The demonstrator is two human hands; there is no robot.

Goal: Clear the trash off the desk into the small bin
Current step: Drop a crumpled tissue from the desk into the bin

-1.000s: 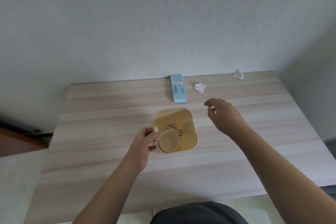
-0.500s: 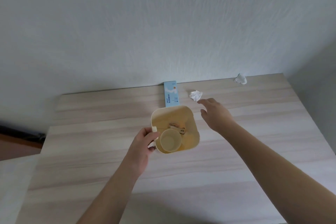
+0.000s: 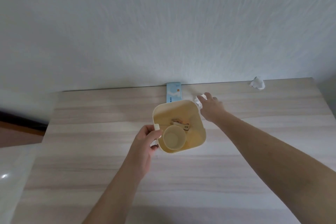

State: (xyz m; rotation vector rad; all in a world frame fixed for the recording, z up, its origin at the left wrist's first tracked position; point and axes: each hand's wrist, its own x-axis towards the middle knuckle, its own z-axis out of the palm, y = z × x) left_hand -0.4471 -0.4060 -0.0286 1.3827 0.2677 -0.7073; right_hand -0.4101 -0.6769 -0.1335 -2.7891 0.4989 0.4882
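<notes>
A small cream-yellow bin (image 3: 197, 114) stands in the middle of the wooden desk (image 3: 254, 142). Inside it lie a paper cup (image 3: 174, 140) and a brown scrap (image 3: 181, 124). My left hand (image 3: 148, 139) grips the bin's handle on its left side. My right hand (image 3: 211, 108) lies just right of the bin's far corner, fingers spread over a crumpled white paper ball (image 3: 198, 102) and touching it. A second crumpled white paper (image 3: 257, 83) lies at the far right by the wall. A light blue carton (image 3: 173, 93) lies flat behind the bin.
The desk backs onto a white wall (image 3: 163, 23). Its right edge sits close to a side wall. A glossy white surface (image 3: 11, 178) adjoins the desk at the lower left, with dark floor beyond it.
My right hand has reached forward from beside the bin to the nearer paper ball. The bin has moved slightly toward the wall, now covering part of the blue carton. The view has tilted up.
</notes>
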